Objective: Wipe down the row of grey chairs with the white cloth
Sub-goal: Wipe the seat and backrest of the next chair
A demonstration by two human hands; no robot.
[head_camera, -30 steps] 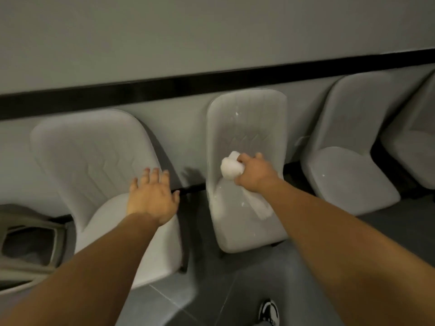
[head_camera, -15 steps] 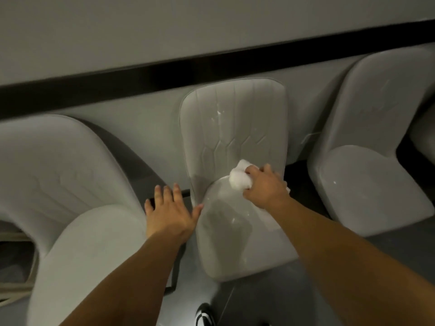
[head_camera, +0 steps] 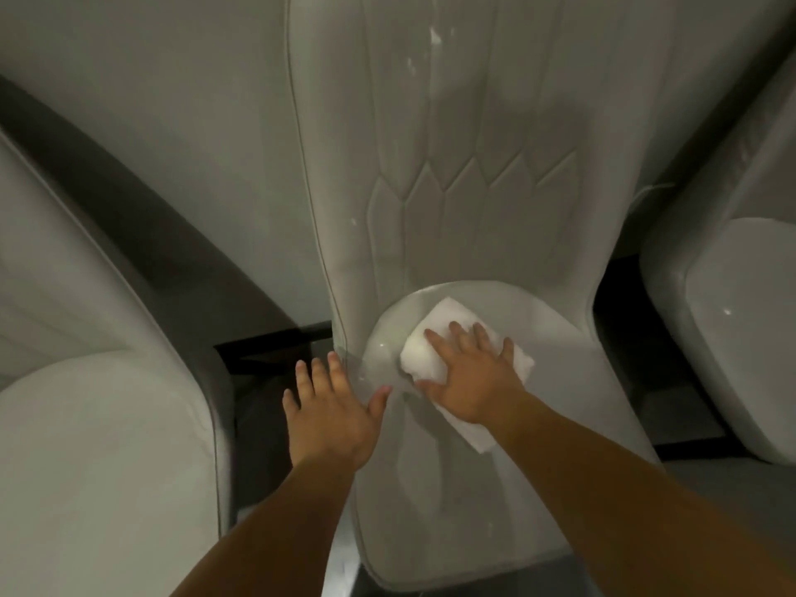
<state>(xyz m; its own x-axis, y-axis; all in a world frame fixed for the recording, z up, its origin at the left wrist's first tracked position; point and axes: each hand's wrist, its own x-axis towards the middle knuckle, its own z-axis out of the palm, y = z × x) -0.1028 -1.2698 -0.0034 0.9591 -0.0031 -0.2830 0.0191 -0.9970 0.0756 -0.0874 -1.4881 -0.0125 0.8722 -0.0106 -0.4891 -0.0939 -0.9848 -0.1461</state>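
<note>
where visible: three chairs (head_camera: 452, 187), one cloth (head_camera: 435, 338)

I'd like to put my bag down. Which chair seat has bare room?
The left chair's seat and right chair's seat show bare. The middle chair is crowded at the back: right hand flat on the white cloth, left hand at its edge.

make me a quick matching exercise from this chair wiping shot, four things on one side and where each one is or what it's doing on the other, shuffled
Column 1:
1. white cloth
2. right hand
3. left hand
4. white flecks

Column 2:
A. open, at the seat's left edge
B. on the middle chair seat, near the backrest
C. high on the backrest
D. pressed flat on the cloth

Pairs: 1-B, 2-D, 3-A, 4-C
</note>
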